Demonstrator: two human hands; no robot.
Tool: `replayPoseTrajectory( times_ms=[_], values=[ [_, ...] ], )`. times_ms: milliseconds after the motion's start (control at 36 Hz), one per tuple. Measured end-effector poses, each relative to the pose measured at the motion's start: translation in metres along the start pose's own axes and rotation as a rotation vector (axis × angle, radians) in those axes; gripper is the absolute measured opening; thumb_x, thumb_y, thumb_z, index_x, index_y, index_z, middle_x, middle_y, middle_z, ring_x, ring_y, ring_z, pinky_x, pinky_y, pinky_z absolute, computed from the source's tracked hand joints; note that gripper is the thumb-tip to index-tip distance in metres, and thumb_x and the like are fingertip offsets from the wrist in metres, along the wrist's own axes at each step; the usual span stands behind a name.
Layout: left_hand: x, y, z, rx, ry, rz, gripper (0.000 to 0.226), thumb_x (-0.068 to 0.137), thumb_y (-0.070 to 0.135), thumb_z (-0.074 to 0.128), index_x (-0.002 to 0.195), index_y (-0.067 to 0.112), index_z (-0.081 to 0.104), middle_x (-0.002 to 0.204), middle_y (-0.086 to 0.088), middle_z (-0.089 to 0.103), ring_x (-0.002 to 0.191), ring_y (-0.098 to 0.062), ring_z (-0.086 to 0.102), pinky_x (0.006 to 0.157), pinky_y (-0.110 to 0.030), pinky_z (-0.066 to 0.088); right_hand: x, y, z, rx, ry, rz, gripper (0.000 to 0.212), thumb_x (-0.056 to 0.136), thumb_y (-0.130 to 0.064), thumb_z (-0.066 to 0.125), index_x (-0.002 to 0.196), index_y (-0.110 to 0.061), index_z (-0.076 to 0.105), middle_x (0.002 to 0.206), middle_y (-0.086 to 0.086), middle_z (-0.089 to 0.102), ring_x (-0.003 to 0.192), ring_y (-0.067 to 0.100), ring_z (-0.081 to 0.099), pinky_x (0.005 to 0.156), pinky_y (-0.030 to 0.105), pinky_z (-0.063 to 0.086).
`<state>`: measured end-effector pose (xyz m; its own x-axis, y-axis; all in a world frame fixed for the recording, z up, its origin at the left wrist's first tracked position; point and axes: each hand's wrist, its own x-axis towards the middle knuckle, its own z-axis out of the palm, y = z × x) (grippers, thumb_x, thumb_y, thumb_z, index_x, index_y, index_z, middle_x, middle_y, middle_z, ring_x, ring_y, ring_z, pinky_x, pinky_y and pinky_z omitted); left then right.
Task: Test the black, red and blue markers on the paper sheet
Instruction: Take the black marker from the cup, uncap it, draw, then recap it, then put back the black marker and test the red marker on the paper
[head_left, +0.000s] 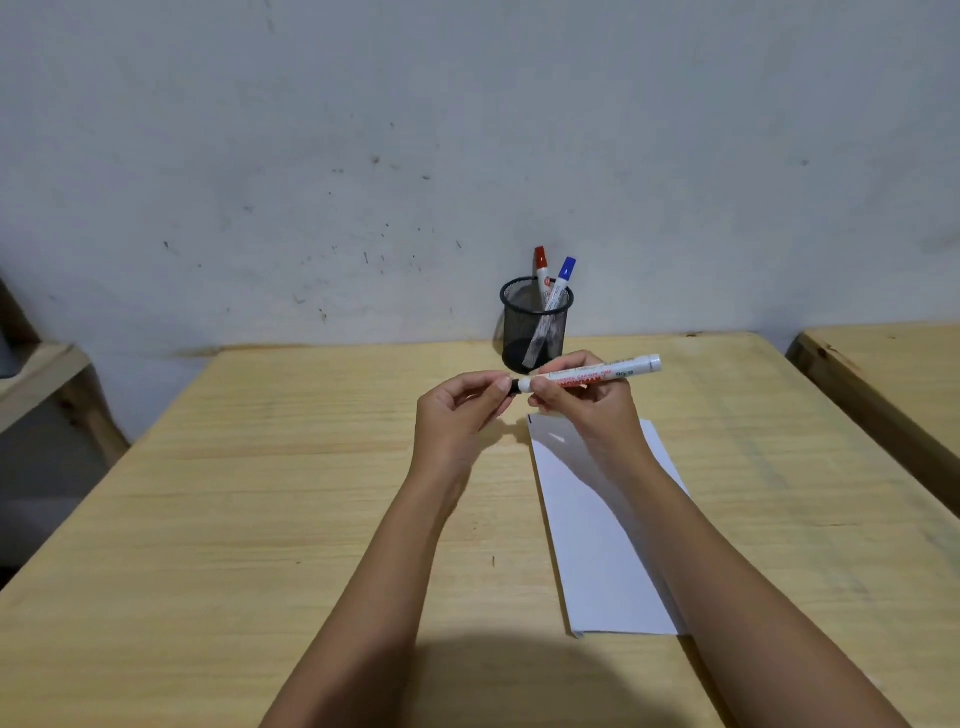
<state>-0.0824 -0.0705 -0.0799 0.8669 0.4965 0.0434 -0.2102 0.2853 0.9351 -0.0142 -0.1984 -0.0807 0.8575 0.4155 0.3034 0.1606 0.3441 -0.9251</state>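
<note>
I hold the black marker (608, 372) level above the table, its white barrel in my right hand (587, 402). My left hand (460, 410) pinches its black cap end; whether the cap is on or off the tip is hidden by my fingers. Below my right hand lies the white paper sheet (597, 545), with a short dark mark at its far left corner. The red marker (542, 267) and the blue marker (560, 283) stand capped in a black mesh cup (535, 327) at the table's far edge by the wall.
The wooden table (260, 493) runs to the wall. A second wooden table (893, 374) stands close on the right, and a low wooden shelf (36, 374) on the left.
</note>
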Motion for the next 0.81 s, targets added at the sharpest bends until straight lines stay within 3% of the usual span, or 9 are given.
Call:
replayPoseTrajectory(
  times_ms=[83,194,306,389,444,556,639,722,806],
  values=[
    [0.004,0.013,0.0,-0.011,0.027,0.059,0.009,0.081,0.004,0.069,0.089,0.008,0.072,0.081,0.002,0.074,0.079,-0.008,0.069,0.075,-0.014,0.053,0.004,-0.015,0.002,-0.039,-0.055,0.025,0.009,0.077,-0.016,0.072,0.084,-0.016,0.067,0.08,0.002,0.071,0.078,0.014,0.068,0.072,0.022,0.055],
    [0.011,0.034,0.0,-0.04,0.071,0.107,0.01,0.082,-0.001,0.066,0.088,0.008,0.069,0.083,-0.002,0.071,0.073,-0.004,0.069,0.075,-0.014,0.055,0.008,-0.034,-0.008,0.231,-0.008,0.065,0.028,0.057,-0.023,0.078,0.083,-0.013,0.071,0.079,0.002,0.073,0.077,0.014,0.069,0.076,0.019,0.055],
    [0.014,0.05,0.004,-0.107,0.098,0.113,0.01,0.08,-0.003,0.067,0.086,0.005,0.067,0.079,-0.005,0.07,0.068,-0.005,0.07,0.07,-0.014,0.055,0.0,-0.048,-0.018,-0.137,-0.087,0.013,0.024,0.066,-0.008,0.08,0.088,-0.015,0.075,0.084,0.0,0.074,0.082,0.014,0.067,0.078,0.021,0.053],
    [0.013,0.06,0.011,-0.03,0.081,0.172,0.008,0.079,0.0,0.07,0.086,0.005,0.068,0.076,-0.003,0.071,0.068,-0.005,0.069,0.069,-0.014,0.055,-0.002,-0.058,-0.02,-0.318,-0.13,0.014,0.025,0.069,0.004,0.076,0.09,-0.008,0.072,0.08,-0.001,0.073,0.073,0.009,0.065,0.065,0.014,0.05],
    [0.014,0.065,0.018,0.056,0.056,0.223,0.008,0.078,0.002,0.071,0.085,0.006,0.07,0.072,0.001,0.072,0.07,-0.006,0.068,0.072,-0.016,0.055,-0.002,-0.065,-0.019,-0.461,-0.15,0.009,0.026,0.069,0.004,0.076,0.091,-0.008,0.069,0.081,0.0,0.07,0.071,0.009,0.063,0.058,0.012,0.047],
    [0.015,0.072,0.035,0.217,0.0,0.316,0.009,0.077,0.009,0.075,0.083,0.015,0.073,0.082,-0.006,0.073,0.08,-0.015,0.069,0.084,-0.027,0.055,0.0,-0.072,-0.012,-0.768,-0.193,-0.019,0.033,0.07,-0.005,0.075,0.099,-0.018,0.064,0.088,-0.001,0.064,0.075,0.012,0.061,0.058,0.024,0.054],
    [0.017,0.077,0.048,0.338,-0.039,0.39,0.009,0.08,0.011,0.073,0.083,0.019,0.072,0.08,0.002,0.072,0.076,-0.006,0.069,0.08,-0.018,0.053,0.004,-0.071,-0.005,-0.818,-0.218,-0.042,0.035,0.069,-0.008,0.076,0.1,-0.017,0.061,0.092,-0.001,0.064,0.074,0.012,0.059,0.066,0.018,0.05],
    [0.02,0.081,0.054,0.435,-0.08,0.432,0.009,0.083,0.013,0.069,0.091,0.017,0.071,0.081,0.01,0.07,0.074,0.001,0.066,0.078,-0.014,0.052,0.011,-0.066,-0.002,-0.826,-0.192,-0.013,0.033,0.071,-0.009,0.075,0.099,-0.016,0.058,0.096,0.003,0.065,0.076,0.017,0.061,0.073,0.028,0.052],
    [0.03,0.081,0.05,0.547,-0.156,0.431,0.01,0.085,0.019,0.067,0.094,0.024,0.067,0.087,0.016,0.068,0.08,0.007,0.063,0.079,-0.01,0.049,0.022,-0.062,-0.005,-0.815,-0.162,-0.003,0.028,0.075,-0.006,0.07,0.096,-0.016,0.055,0.095,0.005,0.065,0.079,0.02,0.064,0.074,0.031,0.052]
  ],
)
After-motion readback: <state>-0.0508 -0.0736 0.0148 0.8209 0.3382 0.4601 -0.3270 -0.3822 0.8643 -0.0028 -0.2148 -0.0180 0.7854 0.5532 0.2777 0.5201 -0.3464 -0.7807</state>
